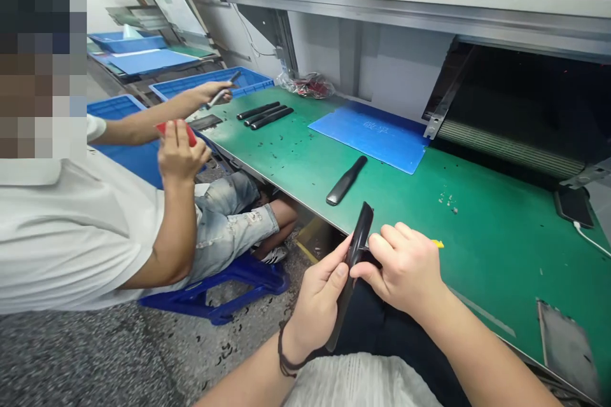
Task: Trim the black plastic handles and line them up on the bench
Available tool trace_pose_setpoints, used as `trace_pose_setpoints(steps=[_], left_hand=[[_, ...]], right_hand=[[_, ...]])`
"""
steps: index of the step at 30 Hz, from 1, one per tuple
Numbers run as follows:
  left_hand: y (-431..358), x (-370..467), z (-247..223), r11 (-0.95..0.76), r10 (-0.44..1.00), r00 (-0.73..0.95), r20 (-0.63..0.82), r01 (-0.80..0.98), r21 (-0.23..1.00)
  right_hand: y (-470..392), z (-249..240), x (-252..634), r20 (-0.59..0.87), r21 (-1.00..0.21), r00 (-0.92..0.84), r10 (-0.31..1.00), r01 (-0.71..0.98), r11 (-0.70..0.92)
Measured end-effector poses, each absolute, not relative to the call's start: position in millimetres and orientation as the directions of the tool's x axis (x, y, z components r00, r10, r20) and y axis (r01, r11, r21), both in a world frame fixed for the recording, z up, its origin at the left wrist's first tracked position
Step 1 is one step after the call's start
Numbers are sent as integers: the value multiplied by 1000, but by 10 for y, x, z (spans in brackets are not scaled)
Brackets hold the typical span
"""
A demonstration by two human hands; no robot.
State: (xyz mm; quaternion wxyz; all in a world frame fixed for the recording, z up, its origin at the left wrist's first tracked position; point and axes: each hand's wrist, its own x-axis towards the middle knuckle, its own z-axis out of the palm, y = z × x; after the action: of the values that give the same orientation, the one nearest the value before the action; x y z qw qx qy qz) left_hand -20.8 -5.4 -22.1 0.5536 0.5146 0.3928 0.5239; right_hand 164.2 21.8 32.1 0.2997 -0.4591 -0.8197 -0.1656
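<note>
We hold a long, glossy black, slightly curved piece (361, 229) slantwise above our lap, just at the near edge of the table. Our left hand (316, 305) pinches it around the middle between thumb and fingers, with a dark braided cord (285, 356) on the wrist. Our right hand (405, 261) is curled closed on a slim dark object (372, 258), mostly hidden, whose thin end meets the piece. A small bright yellow tip (438, 244) shows just past its knuckles; we cannot tell whether it belongs to that object.

Beyond our hands, a similar black piece (347, 181) lies on the green tabletop (482, 229), near a translucent blue sheet (367, 135) with handwriting. Farther left we see three slender black pieces (265, 115) side by side, near a clear plastic bag with red contents (310, 86). To our right rest a dark phone (574, 206) on a white cable and a flat grey plate (568, 350).

At our left sits a co-worker in a white shirt (90, 229), one hand gripping a red object (177, 133), the other a thin grey-black piece (219, 98).
</note>
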Motion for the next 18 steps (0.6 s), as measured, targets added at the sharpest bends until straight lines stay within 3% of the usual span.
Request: trace_pose_setpoints(steps=[8, 18], left_hand=[[25, -210, -74, -40, 990, 131, 61, -162, 986], [43, -201, 7, -45, 994, 87, 59, -156, 987]], right_hand=[[124, 192, 1514, 582, -109, -407, 704, 819, 563], [70, 156, 1443, 568, -100, -421, 707, 817, 567]])
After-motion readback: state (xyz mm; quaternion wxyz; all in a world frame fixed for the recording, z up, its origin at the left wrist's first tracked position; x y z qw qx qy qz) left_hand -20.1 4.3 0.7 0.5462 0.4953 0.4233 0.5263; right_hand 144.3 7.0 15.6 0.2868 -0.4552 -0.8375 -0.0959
